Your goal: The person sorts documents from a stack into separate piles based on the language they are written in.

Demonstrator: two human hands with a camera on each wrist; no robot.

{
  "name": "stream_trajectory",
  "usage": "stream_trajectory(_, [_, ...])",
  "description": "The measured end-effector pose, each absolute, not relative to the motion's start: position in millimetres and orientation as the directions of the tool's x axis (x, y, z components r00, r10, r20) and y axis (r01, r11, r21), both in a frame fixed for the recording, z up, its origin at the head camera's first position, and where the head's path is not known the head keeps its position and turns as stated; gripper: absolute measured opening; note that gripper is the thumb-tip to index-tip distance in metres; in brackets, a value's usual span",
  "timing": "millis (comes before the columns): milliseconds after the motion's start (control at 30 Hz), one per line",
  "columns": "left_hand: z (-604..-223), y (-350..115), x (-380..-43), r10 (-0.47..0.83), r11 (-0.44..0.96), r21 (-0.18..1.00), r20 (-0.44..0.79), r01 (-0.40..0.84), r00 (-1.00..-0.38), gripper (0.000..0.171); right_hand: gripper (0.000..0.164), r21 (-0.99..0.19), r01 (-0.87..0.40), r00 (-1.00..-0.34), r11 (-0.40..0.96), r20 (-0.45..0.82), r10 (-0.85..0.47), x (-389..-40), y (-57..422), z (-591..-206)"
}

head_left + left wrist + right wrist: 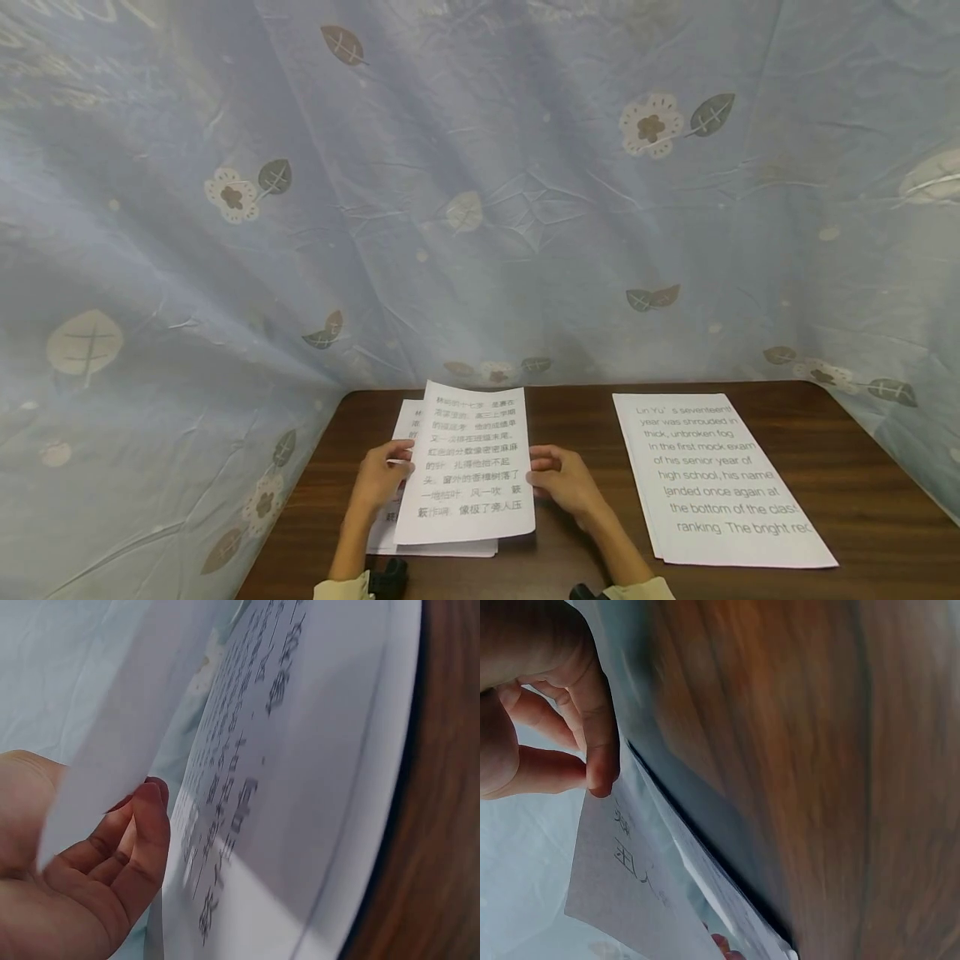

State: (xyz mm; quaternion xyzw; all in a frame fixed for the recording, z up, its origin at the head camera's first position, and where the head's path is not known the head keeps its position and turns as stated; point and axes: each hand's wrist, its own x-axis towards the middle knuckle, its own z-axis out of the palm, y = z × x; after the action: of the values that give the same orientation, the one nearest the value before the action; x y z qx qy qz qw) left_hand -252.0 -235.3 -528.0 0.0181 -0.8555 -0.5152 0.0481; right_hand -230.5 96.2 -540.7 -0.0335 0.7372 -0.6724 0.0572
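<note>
A sheet of paper (472, 467) printed with Chinese text is raised above a stack of similar printed sheets (408, 412) on the table's left side. My left hand (378, 482) pinches its left edge, and my right hand (567, 483) pinches the right edge. In the left wrist view, the raised sheet (127, 705) passes between thumb and fingers of the left hand (112, 877), with the stack (322, 795) beneath it. The right wrist view has the right hand's (562, 712) thumb and finger meeting on the sheet's (622, 877) edge. Most of the stack is hidden from above.
Another stack of paper (720, 492), its top sheet printed in English, lies on the right of the dark wooden table (577, 425). A pale blue curtain (480, 208) with leaves and flowers hangs behind the table and along its left side.
</note>
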Motion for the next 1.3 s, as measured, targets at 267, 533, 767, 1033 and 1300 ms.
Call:
stream_trajectory(267, [-528, -252, -253, -0.107, 0.477, 0.879, 0.055, -0.002, -0.993, 0.038, 0.050, -0.998, 0.022, -0.990, 0.052, -0.029, -0.140, -232, 78, -544])
stream_trajectory(533, [-527, -265, -251, -0.113, 0.485, 0.874, 0.043, -0.018, -0.993, 0.038, 0.050, -0.999, 0.030, -0.989, 0.035, -0.034, -0.143, -234, 64, -545])
stream_trajectory(767, [-530, -275, -254, -0.115, 0.494, 0.869, 0.041, -0.021, -0.993, 0.039, 0.051, -0.998, 0.039, -0.989, 0.043, -0.045, -0.141, -232, 54, -542])
stream_trajectory(1033, [-528, -278, -253, -0.117, 0.501, 0.865, 0.036, -0.027, -0.993, 0.038, 0.050, -0.999, 0.035, -0.991, 0.029, -0.038, -0.131, -232, 47, -546])
stream_trajectory(1300, [-532, -279, -252, -0.137, 0.502, 0.864, 0.023, -0.049, -0.990, 0.037, 0.050, -0.999, 0.026, -0.990, 0.036, -0.031, -0.138, -232, 43, -546])
